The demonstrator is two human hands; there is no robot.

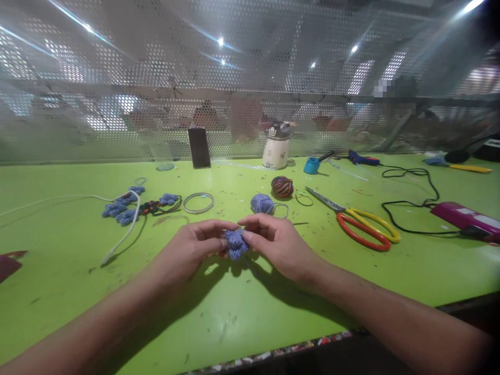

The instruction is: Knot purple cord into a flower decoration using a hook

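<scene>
A small blue-purple crocheted flower (237,245) is held between my two hands, just above the green table. My left hand (199,239) pinches its left edge with thumb and fingers. On the other side, my right hand (273,239) grips it, the thumb pressing on its upper right. Behind the hands lies a ball of blue-purple yarn (262,204) with a loose strand. A dark multicoloured yarn ball (282,186) sits just beyond it. Several finished-looking blue crocheted flowers (125,208) lie to the left.
Large scissors (363,226) with red and yellow handles lie to the right, near a magenta device (466,220) with a black cable. A ring (198,203), a phone (199,148), a bottle (276,147), a blue pot (311,165) and a glue gun (363,159) stand or lie farther back. A white cable (135,224) crosses the left.
</scene>
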